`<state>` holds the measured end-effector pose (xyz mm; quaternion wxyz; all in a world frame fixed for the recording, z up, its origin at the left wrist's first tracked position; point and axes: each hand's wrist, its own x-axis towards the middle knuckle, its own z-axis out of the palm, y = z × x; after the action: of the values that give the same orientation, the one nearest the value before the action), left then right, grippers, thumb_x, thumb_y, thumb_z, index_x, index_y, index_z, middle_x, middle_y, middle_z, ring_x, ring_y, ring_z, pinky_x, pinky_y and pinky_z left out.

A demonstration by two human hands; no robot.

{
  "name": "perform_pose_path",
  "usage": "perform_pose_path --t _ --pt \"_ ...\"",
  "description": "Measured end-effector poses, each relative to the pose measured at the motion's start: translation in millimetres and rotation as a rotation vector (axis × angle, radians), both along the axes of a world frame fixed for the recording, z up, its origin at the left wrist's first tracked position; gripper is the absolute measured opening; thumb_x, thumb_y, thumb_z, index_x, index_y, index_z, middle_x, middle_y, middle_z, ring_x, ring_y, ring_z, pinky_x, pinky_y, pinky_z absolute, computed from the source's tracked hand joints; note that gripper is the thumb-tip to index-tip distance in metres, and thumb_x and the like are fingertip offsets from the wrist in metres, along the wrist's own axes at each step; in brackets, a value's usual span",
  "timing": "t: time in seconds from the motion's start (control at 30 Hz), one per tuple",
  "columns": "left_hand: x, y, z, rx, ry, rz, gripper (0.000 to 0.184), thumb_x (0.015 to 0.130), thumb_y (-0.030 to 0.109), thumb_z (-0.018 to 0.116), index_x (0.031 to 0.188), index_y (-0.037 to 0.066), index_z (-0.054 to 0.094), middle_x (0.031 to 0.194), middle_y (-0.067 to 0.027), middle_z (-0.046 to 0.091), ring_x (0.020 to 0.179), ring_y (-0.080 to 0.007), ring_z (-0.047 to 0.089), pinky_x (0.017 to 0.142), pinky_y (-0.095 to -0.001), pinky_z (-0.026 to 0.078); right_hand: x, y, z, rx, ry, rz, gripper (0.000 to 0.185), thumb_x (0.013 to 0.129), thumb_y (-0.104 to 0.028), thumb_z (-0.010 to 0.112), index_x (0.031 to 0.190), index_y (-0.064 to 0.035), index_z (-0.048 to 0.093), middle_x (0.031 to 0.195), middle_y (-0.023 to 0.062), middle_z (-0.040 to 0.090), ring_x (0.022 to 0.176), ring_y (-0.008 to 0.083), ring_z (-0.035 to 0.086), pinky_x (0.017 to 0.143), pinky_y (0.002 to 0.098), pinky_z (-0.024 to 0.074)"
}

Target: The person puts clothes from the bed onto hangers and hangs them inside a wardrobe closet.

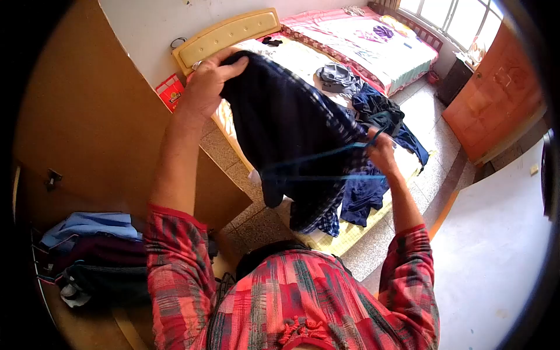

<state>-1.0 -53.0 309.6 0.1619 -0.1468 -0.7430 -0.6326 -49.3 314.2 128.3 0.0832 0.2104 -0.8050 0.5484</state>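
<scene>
My left hand (211, 81), raised at the upper left, pinches the top corner of a dark navy garment (262, 111) with a blue-and-white checked side. The garment hangs spread in front of me, its lower end over the near part of the bed; whether it is a shirt or a jacket I cannot tell. On the right, my right hand (381, 151) is closed around the end of a thin blue clothes hanger (321, 154). The hanger's bars stretch left across the front of the dark cloth and look slightly blurred. Whether the right fingers also grip the cloth is unclear.
Dark clothes (376, 111) and a grey garment (337, 77) lie on the near bed (364, 230). Behind it stands a second bed (332, 26) with pink bedding. Folded clothes (96, 254) sit in a wooden cabinet (87, 134) at left. A white panel (496, 245) rises at right.
</scene>
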Motion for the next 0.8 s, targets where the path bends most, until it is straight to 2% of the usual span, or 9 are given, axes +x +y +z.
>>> perform_pose_path --t 0.2,0.27,0.3,0.37,0.43,0.57,0.67,0.77,0.8 --pt "5.4 -3.2 13.4 -0.675 0.430 0.432 0.019 0.079 -0.006 0.057 0.093 0.005 0.062 0.088 -0.0043 0.064 0.087 -0.0137 0.060 0.080 -0.0271 0.048 -31.7 40.7 137.7 -0.179 0.602 -0.192 0.008 0.082 0.000 0.050 0.080 -0.0069 0.052 0.074 0.0006 0.049 0.068 0.0092 0.048 0.062 0.0204 0.0379" --pt "10.2 10.1 6.8 -0.642 1.150 0.734 0.031 0.072 -0.012 0.051 0.095 0.005 0.063 0.088 -0.0090 0.065 0.085 -0.0234 0.062 0.080 -0.0277 0.047 -17.0 25.7 161.2 -0.528 0.408 -0.138 0.009 0.087 -0.005 0.050 0.092 -0.0041 0.057 0.081 0.0006 0.055 0.075 0.0093 0.050 0.071 0.0221 0.0401" --pt "14.0 15.8 -18.9 -0.619 1.060 0.776 0.040 0.071 -0.013 0.049 0.103 0.006 0.062 0.096 -0.0100 0.065 0.090 -0.0279 0.062 0.082 -0.0319 0.048 -21.3 26.1 152.5 -0.218 0.611 -0.322 0.013 0.088 -0.007 0.051 0.098 -0.0018 0.058 0.086 0.0015 0.057 0.078 0.0092 0.051 0.071 0.0230 0.0419" --pt "-5.5 0.8 -100.4 -0.795 0.437 0.367 0.043 0.065 -0.012 0.049 0.099 0.008 0.067 0.112 -0.0142 0.062 0.106 -0.0305 0.058 0.091 -0.0347 0.044 -119.4 67.6 46.3 -0.702 -0.435 0.289 0.016 0.087 -0.007 0.053 0.101 -0.0009 0.059 0.086 0.0024 0.059 0.079 0.0096 0.053 0.073 0.0249 0.0434" --pt "-2.3 -8.8 -123.5 -1.060 0.029 0.083 0.046 0.062 -0.012 0.045 0.095 0.009 0.070 0.102 -0.0161 0.065 0.095 -0.0286 0.063 0.089 -0.0310 0.046 -92.6 59.1 61.8 0.231 0.085 0.122 0.016 0.086 -0.008 0.055 0.099 -0.0019 0.062 0.083 0.0010 0.060 0.081 0.0100 0.053 0.074 0.0246 0.0431" --pt "-9.5 -0.5 -67.6 -0.649 0.452 0.476 0.046 0.064 -0.013 0.042 0.094 0.007 0.070 0.093 -0.0154 0.067 0.090 -0.0254 0.065 0.083 -0.0310 0.049 -65.5 55.7 126.1 0.082 0.095 -0.028 0.016 0.085 -0.009 0.055 0.095 0.0002 0.065 0.087 0.0047 0.065 0.081 0.0119 0.059 0.075 0.0251 0.0455" --pt "5.6 24.2 -30.8 -0.521 0.760 0.737 0.044 0.063 -0.014 0.042 0.092 0.005 0.069 0.091 -0.0163 0.067 0.092 -0.0265 0.064 0.085 -0.0315 0.048 -61.8 54.8 144.9 -0.431 -0.029 0.012 0.019 0.086 -0.011 0.057 0.095 0.0019 0.066 0.083 0.0072 0.065 0.074 0.0135 0.061 0.066 0.0239 0.0485" --pt "-12.1 -4.9 -82.9 -0.935 0.185 0.226 0.039 0.063 -0.010 0.044 0.089 0.003 0.069 0.090 -0.0167 0.066 0.091 -0.0287 0.064 0.085 -0.0328 0.048 -89.5 63.6 114.4 -0.224 -0.246 0.061 0.020 0.084 -0.012 0.060 0.094 0.0037 0.066 0.083 0.0078 0.065 0.072 0.0136 0.061 0.064 0.0237 0.0484" --pt "-10.1 -7.1 -89.7 -1.030 0.090 0.352 0.035 0.062 -0.007 0.045 0.086 0.000 0.069 0.089 -0.0167 0.067 0.090 -0.0312 0.063 0.085 -0.0337 0.048 -86.6 59.3 118.8 -0.089 -0.281 -0.012 0.021 0.083 -0.014 0.062 0.093 0.0046 0.065 0.083 0.0081 0.065 0.069 0.0139 0.060 0.063 0.0240 0.0483"
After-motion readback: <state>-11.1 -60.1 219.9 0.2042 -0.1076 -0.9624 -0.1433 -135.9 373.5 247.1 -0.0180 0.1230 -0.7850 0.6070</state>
